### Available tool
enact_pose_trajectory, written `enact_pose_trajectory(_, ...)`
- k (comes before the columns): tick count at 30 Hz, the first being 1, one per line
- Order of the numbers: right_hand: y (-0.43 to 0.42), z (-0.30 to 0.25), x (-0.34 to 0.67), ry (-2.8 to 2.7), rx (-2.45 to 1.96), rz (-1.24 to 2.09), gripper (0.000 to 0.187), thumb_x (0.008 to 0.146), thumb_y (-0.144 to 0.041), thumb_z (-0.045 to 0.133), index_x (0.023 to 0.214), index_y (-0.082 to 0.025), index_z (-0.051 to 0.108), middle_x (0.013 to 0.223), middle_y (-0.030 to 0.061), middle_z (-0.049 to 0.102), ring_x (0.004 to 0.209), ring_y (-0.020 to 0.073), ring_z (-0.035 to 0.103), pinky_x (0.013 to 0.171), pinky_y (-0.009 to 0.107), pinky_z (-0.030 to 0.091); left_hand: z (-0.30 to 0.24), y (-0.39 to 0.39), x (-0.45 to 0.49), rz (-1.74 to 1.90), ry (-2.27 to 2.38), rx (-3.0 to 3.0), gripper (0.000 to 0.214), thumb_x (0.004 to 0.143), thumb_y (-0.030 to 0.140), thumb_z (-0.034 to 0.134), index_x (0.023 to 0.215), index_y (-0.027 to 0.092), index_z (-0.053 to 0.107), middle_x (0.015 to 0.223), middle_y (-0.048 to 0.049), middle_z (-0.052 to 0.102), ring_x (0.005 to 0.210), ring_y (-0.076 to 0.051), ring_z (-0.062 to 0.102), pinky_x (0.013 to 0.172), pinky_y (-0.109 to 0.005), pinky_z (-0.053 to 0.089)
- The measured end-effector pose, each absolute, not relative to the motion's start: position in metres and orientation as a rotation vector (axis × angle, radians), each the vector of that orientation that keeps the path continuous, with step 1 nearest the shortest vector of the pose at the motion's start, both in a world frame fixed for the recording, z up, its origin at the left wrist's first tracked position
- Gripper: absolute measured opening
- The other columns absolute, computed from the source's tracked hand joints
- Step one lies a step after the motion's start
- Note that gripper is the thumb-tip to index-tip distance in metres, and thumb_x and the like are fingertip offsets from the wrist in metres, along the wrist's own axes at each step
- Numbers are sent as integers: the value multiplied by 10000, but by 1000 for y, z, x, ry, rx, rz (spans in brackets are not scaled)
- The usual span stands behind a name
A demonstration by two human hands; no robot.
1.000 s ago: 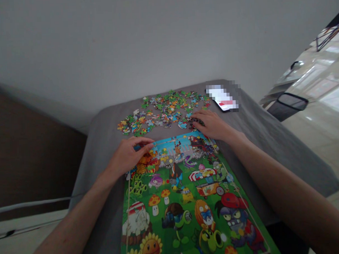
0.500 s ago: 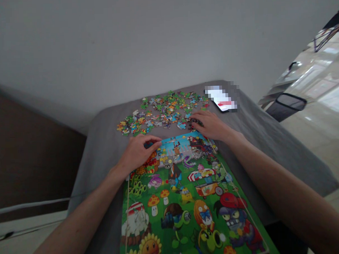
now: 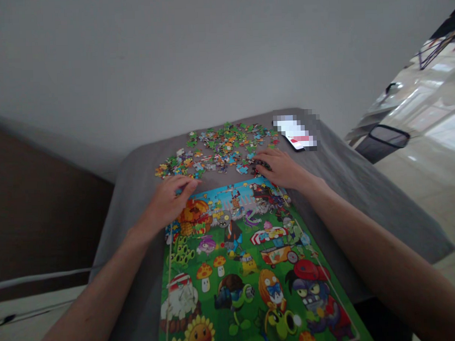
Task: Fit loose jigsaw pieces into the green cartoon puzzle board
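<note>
Puzzle board (image 3: 230, 260) flat on worktop (image 3: 381, 200), near end seemingly past near edge; might tip if pressed there. L hand (image 3: 174, 194) at board's far L corner, fingers curled, thumb close to index; can't tell if pinching a pc. R hand (image 3: 279, 168) at far R corner, fingers bent around dark pcs (image 3: 263, 165); grip unclear, poss. scatter w/ a careless wrist sweep. Loose pcs (image 3: 226, 145) toward far edge, approx. 2 clumps; similar colours, so poss. mix-ups. Phone (image 3: 291, 128) near far R corner; might slide if bumped.
</note>
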State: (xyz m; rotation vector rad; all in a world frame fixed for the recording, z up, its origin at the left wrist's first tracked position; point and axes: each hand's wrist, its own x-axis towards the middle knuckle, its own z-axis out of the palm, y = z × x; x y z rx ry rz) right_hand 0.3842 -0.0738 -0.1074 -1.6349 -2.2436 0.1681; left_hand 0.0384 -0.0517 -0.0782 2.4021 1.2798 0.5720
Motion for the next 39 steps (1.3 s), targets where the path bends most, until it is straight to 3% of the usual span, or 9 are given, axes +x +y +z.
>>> enact_pose_trajectory(4,-75,-107,382,-2230,-1644,163,370,1041,-310,465,1314,-189,683,1405,158,650,1327,336,572,1102,569,470,-74,-54,22,581,1307,2441,530,984,645,446,1034,233,776,1105,-89,770,1081,-286,670,1054,-464,486)
enact_pose_trajectory(12,-87,-96,365,-2222,-1659,-74,333,1040,-292,488,1274,-226,717,1421,135,634,1368,370,495,1117,599,425,-86,-60,11,282,1258,2542,671,852,807,591,1305,326,706,1406,-84,654,1345,-360,521,1148,-579,364)
enact_pose_trajectory(17,-102,-84,328,-2378,-1360,43,405,1051,-195,457,1409,-250,637,1477,81,614,1411,277,478,1183,495,398,-92,-53,2,258,1228,2524,639,830,788,651,1315,375,700,1424,-68,647,1355,-365,514,1140,-581,352)
enact_pose_trajectory(23,-108,-87,288,-2680,-1079,98,554,1001,-56,507,1486,-317,570,1581,3,539,1497,248,401,1217,494,356,-95,-53,1,309,1208,2536,656,832,825,609,1294,371,716,1399,-69,663,1343,-359,521,1147,-572,333)
enact_pose_trajectory(27,-106,-90,284,-2785,-999,87,522,985,-43,559,1428,-308,630,1533,-16,592,1496,263,412,1204,489,368,-97,-54,1,305,1224,2544,680,825,851,584,1292,375,716,1393,-73,659,1335,-362,519,1136,-570,345)
enact_pose_trajectory(33,-104,-93,288,-2747,-1061,99,463,1020,-77,533,1433,-261,632,1485,13,636,1425,256,493,1172,462,414,-93,-57,3,281,1253,2535,738,828,886,530,1317,361,702,1392,-79,650,1342,-378,501,1112,-583,363)
enact_pose_trajectory(39,-103,-99,287,-2659,-1046,251,410,1064,-129,474,1437,-220,618,1477,45,642,1356,234,554,1152,444,448,-81,-72,14,295,1168,2565,729,928,851,382,1326,326,695,1354,-80,659,1320,-342,507,1112,-568,358)
